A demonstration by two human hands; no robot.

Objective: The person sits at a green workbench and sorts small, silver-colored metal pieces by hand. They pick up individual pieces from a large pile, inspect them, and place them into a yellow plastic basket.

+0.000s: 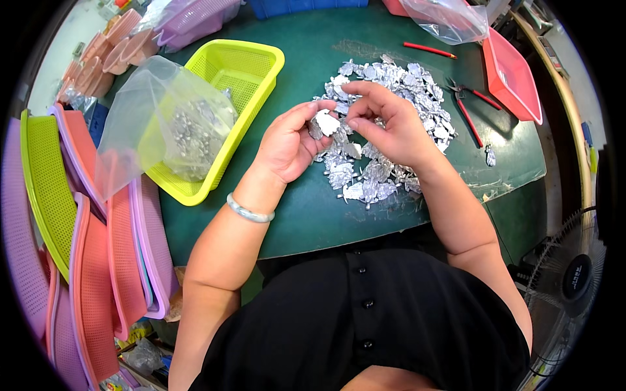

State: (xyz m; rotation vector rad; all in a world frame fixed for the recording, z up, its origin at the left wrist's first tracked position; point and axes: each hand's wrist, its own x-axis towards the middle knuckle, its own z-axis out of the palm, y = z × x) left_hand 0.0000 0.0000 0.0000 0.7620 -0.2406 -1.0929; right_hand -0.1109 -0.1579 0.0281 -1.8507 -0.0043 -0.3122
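A heap of small, flat silver metal pieces (378, 173) lies on the green tabletop in front of me. Over its left edge, my left hand (290, 143) is palm up with curled fingers, holding a few of the silver pieces (327, 122) near the fingertips. My right hand (394, 127) hovers above the heap, close to the left one. Its thumb and a bent finger come together, and whatever may be between them is too small to tell; the index finger reaches out toward the left hand.
A lime-green basket (225, 173) at left holds a clear plastic bag (127, 130) of silver pieces. Red-handled pliers (468, 122) and a red pencil (430, 50) lie right of the heap, near a pink tray (512, 81). Colored baskets (91, 280) are stacked far left; a fan (574, 274) stands at right.
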